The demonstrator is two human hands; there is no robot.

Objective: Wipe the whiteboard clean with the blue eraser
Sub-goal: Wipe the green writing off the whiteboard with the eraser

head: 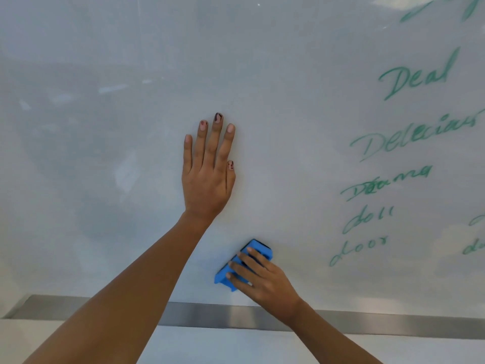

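Note:
A glossy whiteboard (105,127) fills the view. Green handwritten words (409,143) run down its right side; the left and middle show no writing. My left hand (207,174) lies flat against the board near the middle, fingers straight and pointing up. Lower down, my right hand (265,279) grips the blue eraser (225,274) and holds it against the board just above the bottom rail. The eraser is tilted, its upper end pointing up and to the right. My fingers cover much of its back.
A metal tray rail (210,313) runs along the whiteboard's bottom edge. Below it lies a pale surface (223,348). More green writing (475,232) shows at the far right edge and the top right corner.

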